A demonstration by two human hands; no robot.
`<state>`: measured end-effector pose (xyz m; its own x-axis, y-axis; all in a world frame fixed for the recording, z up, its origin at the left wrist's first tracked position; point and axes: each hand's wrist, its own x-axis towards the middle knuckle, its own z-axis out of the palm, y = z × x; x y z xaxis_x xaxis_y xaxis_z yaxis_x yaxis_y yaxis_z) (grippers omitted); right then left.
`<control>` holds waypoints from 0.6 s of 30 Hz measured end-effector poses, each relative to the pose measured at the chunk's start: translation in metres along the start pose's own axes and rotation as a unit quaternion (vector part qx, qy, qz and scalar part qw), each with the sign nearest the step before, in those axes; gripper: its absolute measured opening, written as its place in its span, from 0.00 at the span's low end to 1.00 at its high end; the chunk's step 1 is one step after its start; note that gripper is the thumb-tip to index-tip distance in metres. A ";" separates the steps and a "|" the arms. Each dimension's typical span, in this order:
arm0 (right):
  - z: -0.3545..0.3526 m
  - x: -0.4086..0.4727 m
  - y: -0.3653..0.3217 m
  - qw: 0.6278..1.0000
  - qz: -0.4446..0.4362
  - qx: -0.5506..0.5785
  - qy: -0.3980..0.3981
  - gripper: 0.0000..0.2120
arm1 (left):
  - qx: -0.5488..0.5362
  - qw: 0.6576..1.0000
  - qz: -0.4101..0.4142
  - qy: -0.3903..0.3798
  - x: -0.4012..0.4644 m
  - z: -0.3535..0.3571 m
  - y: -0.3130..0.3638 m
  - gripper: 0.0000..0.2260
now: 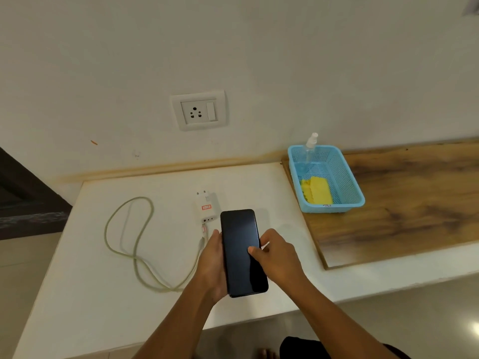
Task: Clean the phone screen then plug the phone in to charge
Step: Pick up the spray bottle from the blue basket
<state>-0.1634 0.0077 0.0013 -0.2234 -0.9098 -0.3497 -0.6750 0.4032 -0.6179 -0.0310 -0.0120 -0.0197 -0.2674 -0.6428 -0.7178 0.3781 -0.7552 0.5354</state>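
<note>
**Head view: phone held in both hands above the table**

The left hand (211, 265) has its grip wrapped around the left edge of the dark-screened phone (242, 251). The right hand (276, 255) pinches the right edge, thumb on the glass. The phone sits above the white table (90, 294), just beside the charger (206, 207) and looped cable (134, 244).

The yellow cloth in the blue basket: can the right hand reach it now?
Probably yes: the yellow cloth lies uncovered in the open blue basket, nothing between; but the right hand must first release the phone.
</note>
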 end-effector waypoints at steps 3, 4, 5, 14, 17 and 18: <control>-0.005 0.003 0.000 0.997 -0.025 -0.064 0.025 0.12 | -0.008 1.000 -0.012 -0.024 0.003 0.000 -0.001 0.28; -0.007 0.004 0.001 0.996 -0.030 -0.077 0.029 0.13 | -0.016 0.999 -0.014 -0.033 0.005 -0.001 -0.002 0.27; -0.011 0.006 0.002 0.995 -0.037 -0.086 0.042 0.13 | -0.025 0.999 -0.016 -0.044 0.007 0.000 -0.003 0.27; -0.092 0.101 -0.012 0.914 -0.089 0.092 0.385 0.22 | -0.081 0.988 -0.032 -0.128 0.030 0.000 -0.006 0.24; -0.107 0.141 -0.008 0.920 -0.057 0.102 0.375 0.29 | -0.076 0.987 -0.035 -0.137 0.035 0.000 -0.004 0.24; -0.110 0.152 -0.007 0.927 -0.044 0.097 0.360 0.31 | -0.075 0.987 -0.037 -0.137 0.037 -0.001 -0.003 0.24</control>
<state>-0.2699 -0.1444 0.0293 -0.6316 -0.7418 0.2254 -0.5894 0.2706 -0.7612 -0.0411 -0.0335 -0.0483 -0.5202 -0.6132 -0.5945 0.4707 -0.7866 0.3995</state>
